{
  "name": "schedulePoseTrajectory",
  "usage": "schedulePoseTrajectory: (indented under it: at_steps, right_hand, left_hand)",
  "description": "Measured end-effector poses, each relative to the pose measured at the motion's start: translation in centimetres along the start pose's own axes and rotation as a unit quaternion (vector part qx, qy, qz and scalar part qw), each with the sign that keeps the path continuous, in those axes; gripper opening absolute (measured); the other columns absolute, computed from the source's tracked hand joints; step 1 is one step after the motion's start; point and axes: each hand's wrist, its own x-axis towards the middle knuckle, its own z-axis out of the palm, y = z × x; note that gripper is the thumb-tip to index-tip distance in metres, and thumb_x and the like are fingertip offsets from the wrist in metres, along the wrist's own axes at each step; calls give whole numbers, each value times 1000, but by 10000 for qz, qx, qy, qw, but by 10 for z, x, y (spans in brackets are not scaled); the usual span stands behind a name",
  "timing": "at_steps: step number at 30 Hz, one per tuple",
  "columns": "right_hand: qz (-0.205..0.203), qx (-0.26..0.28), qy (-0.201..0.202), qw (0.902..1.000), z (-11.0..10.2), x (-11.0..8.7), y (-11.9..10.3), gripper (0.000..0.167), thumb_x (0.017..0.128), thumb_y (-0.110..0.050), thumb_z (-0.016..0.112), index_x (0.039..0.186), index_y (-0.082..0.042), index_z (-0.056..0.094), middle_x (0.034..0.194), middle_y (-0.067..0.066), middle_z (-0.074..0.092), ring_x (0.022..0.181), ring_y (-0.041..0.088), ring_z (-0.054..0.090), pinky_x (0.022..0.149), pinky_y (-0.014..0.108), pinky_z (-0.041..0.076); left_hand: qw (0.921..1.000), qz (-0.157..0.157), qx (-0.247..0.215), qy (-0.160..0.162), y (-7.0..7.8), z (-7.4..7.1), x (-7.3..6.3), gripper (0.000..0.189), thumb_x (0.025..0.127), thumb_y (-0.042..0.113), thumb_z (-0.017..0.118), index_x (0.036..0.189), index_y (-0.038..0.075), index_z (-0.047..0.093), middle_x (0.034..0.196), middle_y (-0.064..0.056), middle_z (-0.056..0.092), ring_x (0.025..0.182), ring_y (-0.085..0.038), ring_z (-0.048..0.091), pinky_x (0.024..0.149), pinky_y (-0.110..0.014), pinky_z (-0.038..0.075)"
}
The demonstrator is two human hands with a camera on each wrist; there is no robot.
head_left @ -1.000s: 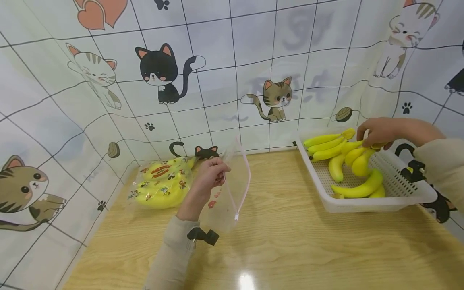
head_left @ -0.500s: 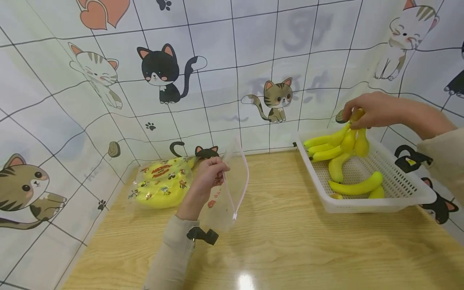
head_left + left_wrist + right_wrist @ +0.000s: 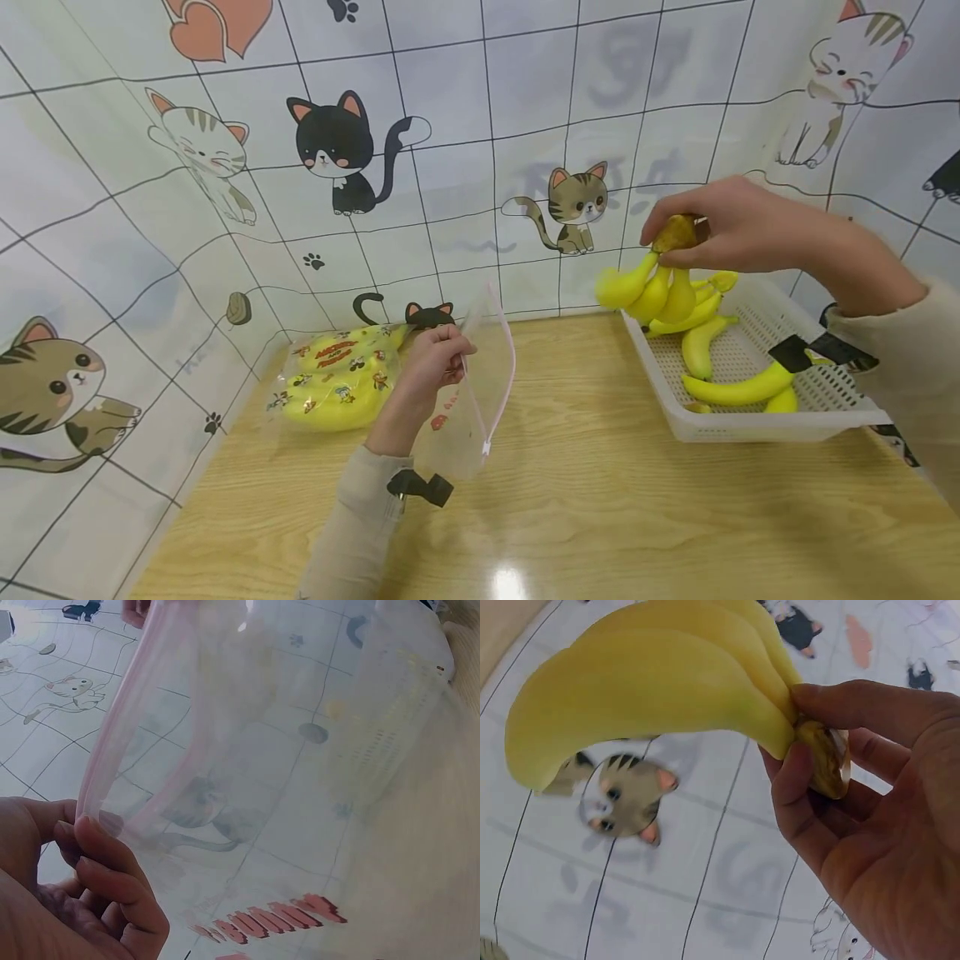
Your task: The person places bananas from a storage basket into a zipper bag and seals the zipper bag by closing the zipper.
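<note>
My left hand pinches the edge of a clear zip bag with a pink zip and a white slider, and the bag's mouth hangs partly apart. Red lettering shows on the bag in the left wrist view. Over the left rim of a white basket, my right hand grips a bunch of bananas by its brown stem, the fruit hanging down and pointing left. The right wrist view shows thumb and fingers round that stem. More bananas lie in the basket.
A printed clear bag full of bananas lies on the wooden table left of my left hand. Behind the table stands a wall covering with cat drawings and grid lines.
My right hand has lifted the bunch of bananas out of the basket and carried it left. My left hand and the zip bag have stayed nearly still.
</note>
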Motion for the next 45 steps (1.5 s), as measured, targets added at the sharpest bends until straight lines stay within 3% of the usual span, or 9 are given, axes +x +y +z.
schedulePoseTrajectory:
  at_steps: [4,7,12,17,21,26,29,38,45]
  right_hand:
    - [-631,499,279,9964,9,0,-22,25,90,-9,78,109,-24,73,110,-4,73,86,10,63,79,16,56]
    - [-1124,1077,319,9873,19,1,-32,25,90,-7,77,109,-23,73,110,-5,73,84,9,62,80,16,56]
    - [-1623,2235,396,9603,43,0,-37,23,92,1,73,111,-12,72,108,-7,71,83,12,63,77,21,58]
    - [-1643,3131,688,9328,67,-2,-35,23,91,6,71,112,-3,70,107,-5,68,76,15,66,71,21,60]
    - [-1411,4248,1080,8877,81,-6,-32,23,91,10,68,111,0,69,104,4,68,73,16,66,69,20,59]
    - [-1454,5678,1405,7980,101,-3,-31,25,95,15,57,113,2,68,103,7,69,74,16,63,68,20,57]
    - [-1428,6063,1507,7677,115,-2,-31,26,96,16,53,113,2,67,101,6,70,75,17,61,69,20,55]
    - [-1037,6258,1375,7608,141,1,-27,26,98,13,53,115,0,68,99,2,71,78,13,62,72,21,56]
    - [-1238,5870,1169,7915,138,-4,-24,23,97,12,56,113,-2,67,100,3,70,76,11,64,70,19,55]
  left_hand:
    - [10000,-25,-6,12,-1,-2,0,27,92,5,63,69,12,50,60,4,44,52,-11,44,54,-23,41]
    - [10000,-19,-22,-10,-2,-2,-1,27,92,4,63,69,12,51,59,4,44,52,-11,45,54,-22,42]
    - [10000,53,37,-56,-4,-1,-2,28,91,4,62,68,13,50,58,4,43,52,-12,45,54,-24,39]
    - [9999,18,103,-8,-5,2,-1,26,90,4,63,69,13,51,60,3,42,52,-13,44,55,-25,39]
    - [10000,9,98,9,-5,3,1,25,90,5,64,70,12,51,61,2,43,53,-13,44,56,-25,40]
    - [10000,34,31,45,-4,4,2,25,90,3,64,70,12,51,61,3,43,53,-13,43,55,-24,40]
    - [10000,1,41,29,-4,4,2,24,90,3,64,70,12,52,62,3,44,54,-13,43,56,-23,40]
    - [10000,26,50,66,-4,2,1,26,91,3,62,70,12,49,62,3,41,56,-13,42,56,-24,40]
    - [9999,58,-88,90,-2,1,2,26,91,2,61,71,14,49,61,4,41,53,-12,41,55,-23,40]
